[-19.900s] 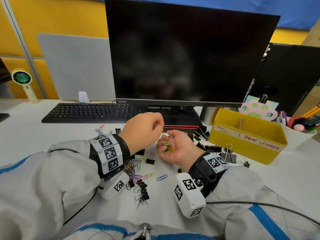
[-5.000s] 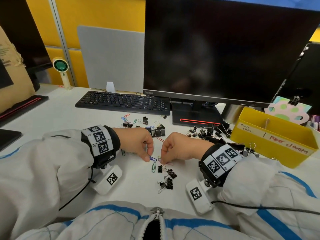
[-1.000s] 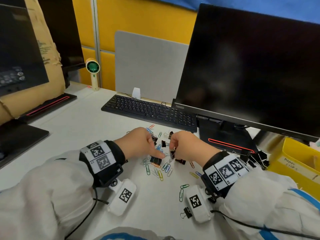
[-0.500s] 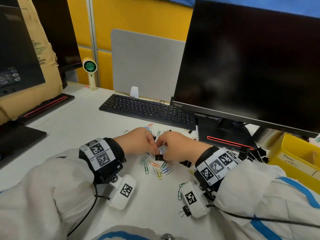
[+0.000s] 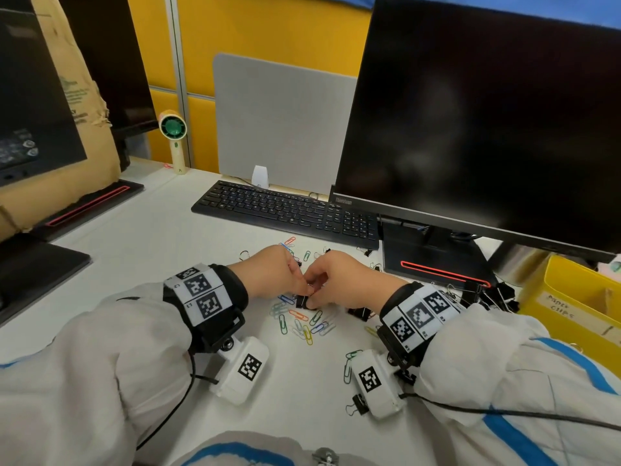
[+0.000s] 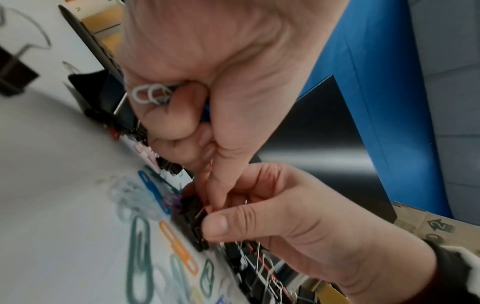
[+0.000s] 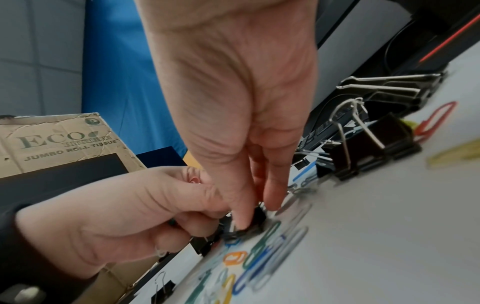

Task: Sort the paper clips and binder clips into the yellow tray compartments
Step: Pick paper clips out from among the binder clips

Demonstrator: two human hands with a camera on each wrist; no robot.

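Note:
My left hand and right hand meet fingertip to fingertip over the desk in front of the keyboard. Between them is a small black binder clip; my right thumb and fingers pinch it. The left hand's curled fingers hold white paper clips in the palm while its fingertips touch the same binder clip. Several coloured paper clips lie loose just below the hands. The yellow tray stands at the far right, partly cut off.
A black keyboard and a monitor on its stand sit behind the hands. A heap of black binder clips lies beside the tray. One binder clip lies by my right wrist. A cardboard box stands at left.
Over the last second my hands have drawn together from a small gap and now both touch one black binder clip. The scattered paper clips have stayed put.

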